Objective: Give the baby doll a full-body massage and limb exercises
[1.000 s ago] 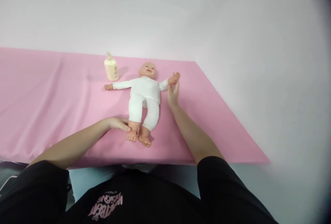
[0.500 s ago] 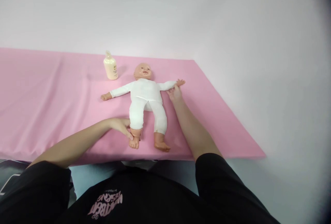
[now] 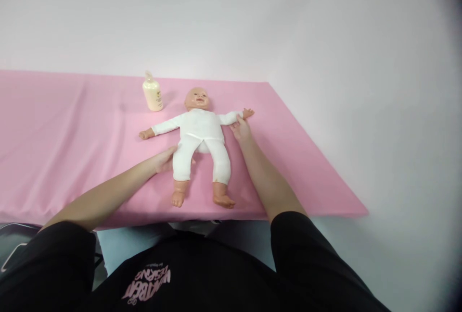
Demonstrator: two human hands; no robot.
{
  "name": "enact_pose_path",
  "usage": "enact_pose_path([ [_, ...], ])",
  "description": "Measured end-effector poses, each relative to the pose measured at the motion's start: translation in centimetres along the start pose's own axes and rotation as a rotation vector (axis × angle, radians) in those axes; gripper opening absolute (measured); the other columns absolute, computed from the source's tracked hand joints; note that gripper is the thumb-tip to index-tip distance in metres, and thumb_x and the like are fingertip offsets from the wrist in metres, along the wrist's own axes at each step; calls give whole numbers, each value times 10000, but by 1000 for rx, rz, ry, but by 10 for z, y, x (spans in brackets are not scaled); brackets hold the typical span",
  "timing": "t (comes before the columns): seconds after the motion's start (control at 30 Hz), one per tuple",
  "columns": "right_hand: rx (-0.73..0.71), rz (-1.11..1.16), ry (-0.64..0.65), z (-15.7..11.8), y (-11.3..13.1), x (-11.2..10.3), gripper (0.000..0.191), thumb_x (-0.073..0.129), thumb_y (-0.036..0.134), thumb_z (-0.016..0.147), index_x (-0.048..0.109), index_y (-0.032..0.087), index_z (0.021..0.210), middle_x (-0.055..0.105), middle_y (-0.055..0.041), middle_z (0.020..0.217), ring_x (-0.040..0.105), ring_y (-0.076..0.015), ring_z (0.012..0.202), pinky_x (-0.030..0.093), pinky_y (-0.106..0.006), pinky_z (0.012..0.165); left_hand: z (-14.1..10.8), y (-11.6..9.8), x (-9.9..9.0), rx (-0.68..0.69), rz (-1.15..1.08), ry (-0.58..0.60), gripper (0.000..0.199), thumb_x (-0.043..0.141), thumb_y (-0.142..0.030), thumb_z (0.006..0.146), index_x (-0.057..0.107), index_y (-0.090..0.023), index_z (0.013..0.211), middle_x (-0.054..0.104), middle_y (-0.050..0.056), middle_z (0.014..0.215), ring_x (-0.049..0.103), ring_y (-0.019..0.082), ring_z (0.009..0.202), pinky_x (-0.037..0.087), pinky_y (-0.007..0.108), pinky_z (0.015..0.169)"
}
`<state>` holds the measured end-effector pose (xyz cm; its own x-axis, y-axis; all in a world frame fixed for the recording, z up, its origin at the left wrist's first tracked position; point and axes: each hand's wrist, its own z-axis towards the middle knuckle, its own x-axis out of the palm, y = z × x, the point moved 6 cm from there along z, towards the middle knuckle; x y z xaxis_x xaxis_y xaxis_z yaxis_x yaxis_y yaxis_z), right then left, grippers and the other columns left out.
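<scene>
A baby doll [image 3: 202, 127] with a white cloth body lies on its back on the pink sheet, head away from me and feet near the front edge. My left hand [image 3: 166, 159] is wrapped round the thigh of the doll's leg on the left; its fingers pass underneath, and fingertips show between the legs. My right hand [image 3: 241, 128] pinches the doll's forearm on the right, just short of the wrist, thumb on top. The doll's other arm lies stretched out to the left, untouched.
A cream-coloured pump bottle [image 3: 153, 94] stands left of the doll's head. The pink-covered table [image 3: 296, 172] ends on the right in a slanting edge. Behind and to the right is a pale wall [image 3: 231, 23].
My left hand has moved up from the doll's ankle to its thigh, and that leg has shifted slightly left. My right hand keeps its hold on the forearm.
</scene>
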<state>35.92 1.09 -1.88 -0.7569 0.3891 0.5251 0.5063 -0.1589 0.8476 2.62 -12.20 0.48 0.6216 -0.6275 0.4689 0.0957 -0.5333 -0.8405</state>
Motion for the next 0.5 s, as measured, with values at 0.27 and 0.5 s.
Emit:
enact_pose_path([
  [0.27,46,17,77,-1,-1,5,762,604,199,918,280,433,1566,632,26,1401,714,-122,1118,637,-353,1000,6,-3,-6,115,64,-164,434,877,-386,733,733,-71,994,777,184,1018,719,217,793,613,300,720],
  [0.5,36,6,136,-9,-4,18,748,605,261,946,256,413,1590,684,11,1284,715,-132,1077,646,-327,919,3,-22,-1,165,234,-240,636,871,-419,724,666,-149,1261,721,152,1277,682,304,1187,581,372,1002],
])
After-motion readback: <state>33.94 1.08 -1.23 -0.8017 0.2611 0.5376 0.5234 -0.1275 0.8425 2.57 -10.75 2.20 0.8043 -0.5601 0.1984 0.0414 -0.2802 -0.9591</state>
